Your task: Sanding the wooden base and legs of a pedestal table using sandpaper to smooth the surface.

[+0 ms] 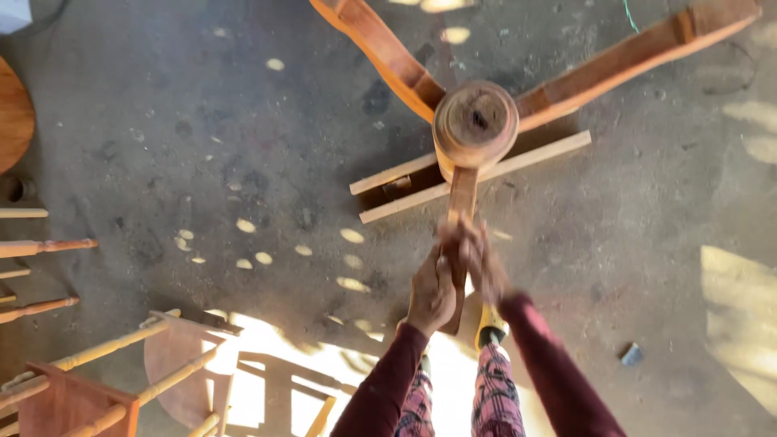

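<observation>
Both arms reach forward, left hand (pixel 431 293) and right hand (pixel 477 257) apparently clenched, fingers curled, close together.

The near leg (pixel 458 243) of the three-legged wooden stand (pixel 475 123) is partly hidden under both hands, which are motion-blurred. Its two far legs run off the top edge. A round wooden top (pixel 12 113) is cut by the left edge.
</observation>
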